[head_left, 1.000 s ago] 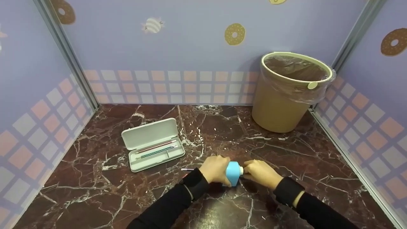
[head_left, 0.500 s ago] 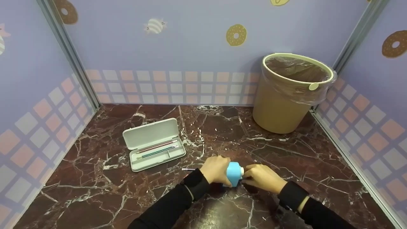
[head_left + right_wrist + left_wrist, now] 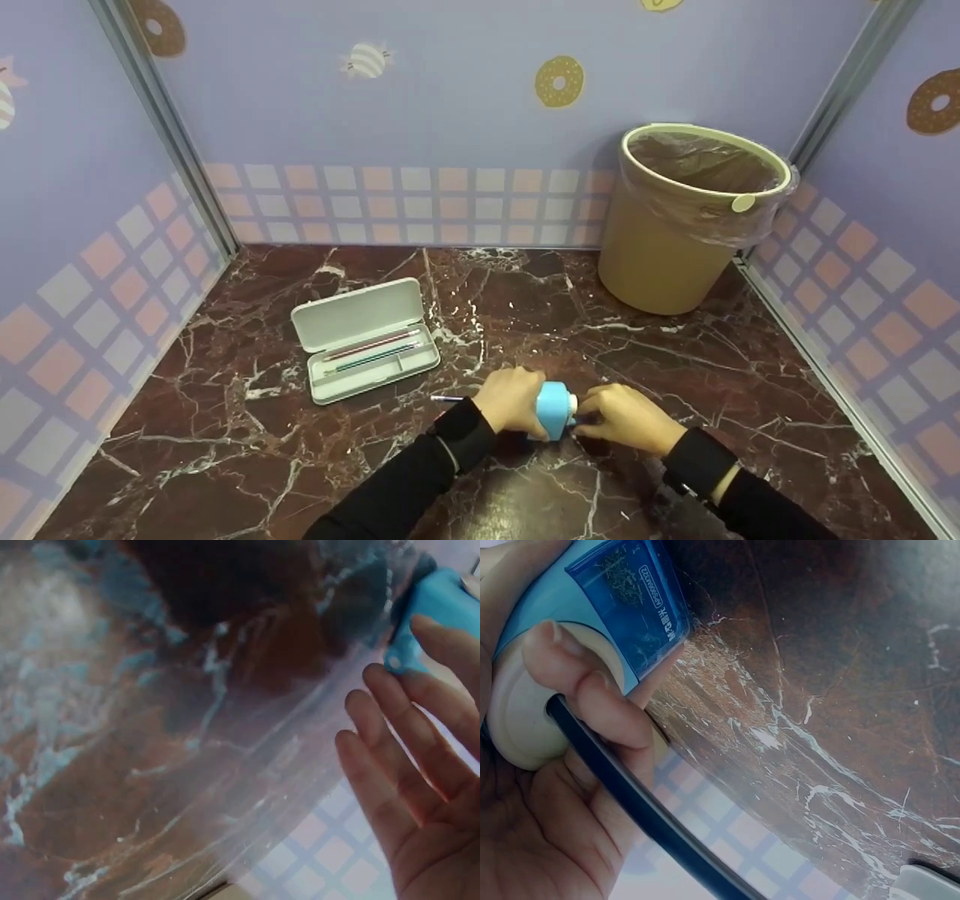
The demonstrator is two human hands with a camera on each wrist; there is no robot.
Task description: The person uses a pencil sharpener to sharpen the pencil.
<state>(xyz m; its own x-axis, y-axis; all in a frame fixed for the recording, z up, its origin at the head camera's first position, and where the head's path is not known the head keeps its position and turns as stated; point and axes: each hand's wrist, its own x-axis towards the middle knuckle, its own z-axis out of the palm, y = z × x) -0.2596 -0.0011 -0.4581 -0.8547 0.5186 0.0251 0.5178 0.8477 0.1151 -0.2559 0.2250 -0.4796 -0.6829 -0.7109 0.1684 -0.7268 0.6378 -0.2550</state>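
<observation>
Near the front of the worktop (image 3: 217, 472), in the middle, the person's left grip (image 3: 511, 401) is wrapped around a blue crank pencil sharpener (image 3: 553, 411), with the fingers curled over its round cream front. A dark pencil (image 3: 637, 802) sits in the hole of that front and slants out past the fingers; its far end pokes out beside the left sleeve (image 3: 394, 480). Through the translucent blue shavings drawer (image 3: 634, 604), shavings can be seen. On the sharpener's opposite side, the right grip (image 3: 626, 418) pinches the blue crank (image 3: 403, 652) between thumb and forefinger, while the other fingers lie apart from it, almost straight. Whether the sharpener's base touches the worktop cannot be told.

To the left of the sharpener and further back, a pale grey pencil case (image 3: 367, 373) lies with its lid raised, holding a red pencil (image 3: 371, 345) and a teal pencil (image 3: 377, 357) side by side. At the back right corner stands a beige waste bin (image 3: 660, 255), its clear plastic liner (image 3: 757, 225) folded over the rim. Behind everything, a lavender wall (image 3: 465, 112) carries doughnut and sweet motifs above a band of pink and whitish squares.
</observation>
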